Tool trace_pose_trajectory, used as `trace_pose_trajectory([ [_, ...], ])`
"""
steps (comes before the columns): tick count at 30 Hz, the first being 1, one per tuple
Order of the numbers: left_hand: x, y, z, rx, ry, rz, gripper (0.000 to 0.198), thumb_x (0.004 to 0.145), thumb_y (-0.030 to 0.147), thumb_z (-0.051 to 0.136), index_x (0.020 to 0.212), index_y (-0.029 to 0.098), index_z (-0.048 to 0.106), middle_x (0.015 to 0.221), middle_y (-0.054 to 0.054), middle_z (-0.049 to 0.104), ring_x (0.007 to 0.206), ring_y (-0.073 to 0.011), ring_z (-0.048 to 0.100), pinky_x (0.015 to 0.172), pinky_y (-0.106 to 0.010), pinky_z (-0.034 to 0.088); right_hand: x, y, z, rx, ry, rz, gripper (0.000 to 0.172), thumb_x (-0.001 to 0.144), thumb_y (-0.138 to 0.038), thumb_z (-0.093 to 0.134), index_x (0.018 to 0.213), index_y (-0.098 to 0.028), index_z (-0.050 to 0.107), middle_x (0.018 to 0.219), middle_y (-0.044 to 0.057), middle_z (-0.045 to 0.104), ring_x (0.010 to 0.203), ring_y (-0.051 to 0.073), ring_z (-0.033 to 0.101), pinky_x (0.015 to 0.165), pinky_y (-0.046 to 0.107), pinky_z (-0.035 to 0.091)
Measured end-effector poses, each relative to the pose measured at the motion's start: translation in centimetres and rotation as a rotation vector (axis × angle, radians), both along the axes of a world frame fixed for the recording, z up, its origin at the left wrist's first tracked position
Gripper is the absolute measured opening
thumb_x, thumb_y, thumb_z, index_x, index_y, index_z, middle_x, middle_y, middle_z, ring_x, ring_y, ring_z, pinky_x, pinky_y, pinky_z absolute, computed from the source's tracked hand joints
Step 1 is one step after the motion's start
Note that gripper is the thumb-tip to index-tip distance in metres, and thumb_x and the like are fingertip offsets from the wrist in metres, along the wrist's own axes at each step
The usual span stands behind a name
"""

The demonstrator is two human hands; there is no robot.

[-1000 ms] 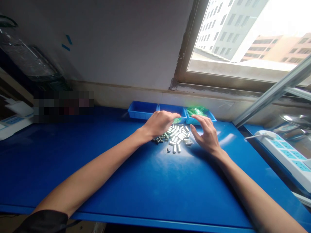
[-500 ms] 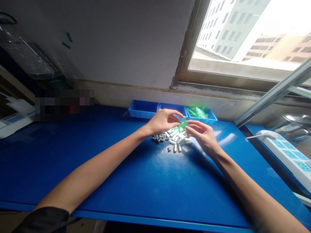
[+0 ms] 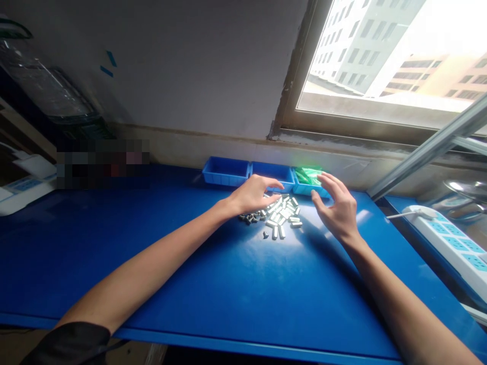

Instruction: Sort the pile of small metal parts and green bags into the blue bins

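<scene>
My left hand [image 3: 254,194] sits low over the blue worktop [image 3: 213,284]. Its fingers are pressed together and stretched toward 3 o'clock, and the tips close on the thumb at the 11 o'clock edge of a pile of small pale blocks [image 3: 282,215]. I cannot tell whether a block is pinched there. My right hand [image 3: 338,209] hovers at 3 o'clock from the pile, fingers spread and curled, holding nothing.

The blocks are short oblongs lying flat and jumbled. Two at the pile's 6 o'clock edge have their long axes running 12 to 6, a couple at 4 o'clock lie nearly 9 to 3, and the rest point every way. Any marking on them is too small for me to read.

A clump of small dark parts [image 3: 249,218] touches the pile at 9 o'clock. At 12 o'clock three blue bins stand in a row. They are the left bin [image 3: 224,177], the middle bin [image 3: 286,185], and the right bin [image 3: 304,189], which holds green pieces [image 3: 307,175] just beyond my right fingertips. A white power strip [image 3: 449,238] lies well apart at 3 o'clock.
</scene>
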State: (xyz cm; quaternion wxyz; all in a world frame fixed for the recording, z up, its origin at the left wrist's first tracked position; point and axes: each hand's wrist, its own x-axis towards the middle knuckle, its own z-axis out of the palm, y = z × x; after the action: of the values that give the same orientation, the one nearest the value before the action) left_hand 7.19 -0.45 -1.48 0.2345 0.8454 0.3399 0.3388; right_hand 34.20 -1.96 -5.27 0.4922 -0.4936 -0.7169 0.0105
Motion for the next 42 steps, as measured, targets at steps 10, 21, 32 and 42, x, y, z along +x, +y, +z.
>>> trace_pose_trajectory([
  [10,0.0,0.0,-0.1,0.03,0.066,-0.033,0.023,0.092,0.019,0.069,0.111,0.015,0.082,0.112,-0.008,0.083,0.101,-0.0234,0.079,0.089,-0.03,0.059,1.4,2.0,-2.9,-0.049,-0.442,-0.159,0.058,0.101,-0.048,0.056,0.151,-0.018,0.058,0.155,0.021,0.057,0.142,0.041,0.053,0.116,0.063,0.046],
  [21,0.0,0.0,-0.3,0.05,0.123,-0.041,0.021,0.094,0.02,0.068,0.107,0.013,0.083,0.112,-0.011,0.083,0.102,-0.0243,0.078,0.088,-0.029,0.058,1.9,2.3,-3.0,-0.073,-0.552,-0.34,0.052,0.104,-0.052,0.047,0.138,-0.017,0.067,0.14,0.021,0.067,0.142,0.042,0.05,0.116,0.062,0.04],
  [32,-0.2,-0.2,0.0,0.062,0.147,-0.032,0.022,0.095,0.024,0.067,0.107,0.015,0.083,0.112,-0.01,0.083,0.102,-0.0242,0.078,0.088,-0.029,0.058,1.0,2.5,-2.7,-0.048,-0.568,-0.24,0.064,0.104,-0.05,0.046,0.161,-0.02,0.046,0.168,0.017,0.044,0.157,0.039,0.033,0.123,0.061,0.034],
  [42,-0.3,0.2,-0.9,0.085,0.204,-0.039,0.023,0.096,0.024,0.066,0.109,0.015,0.082,0.112,-0.01,0.083,0.102,-0.0256,0.078,0.091,-0.032,0.058,1.7,3.3,-3.0,-0.05,-0.44,-0.228,0.05,0.104,-0.046,0.048,0.14,-0.017,0.066,0.149,0.018,0.064,0.143,0.035,0.053,0.12,0.056,0.04],
])
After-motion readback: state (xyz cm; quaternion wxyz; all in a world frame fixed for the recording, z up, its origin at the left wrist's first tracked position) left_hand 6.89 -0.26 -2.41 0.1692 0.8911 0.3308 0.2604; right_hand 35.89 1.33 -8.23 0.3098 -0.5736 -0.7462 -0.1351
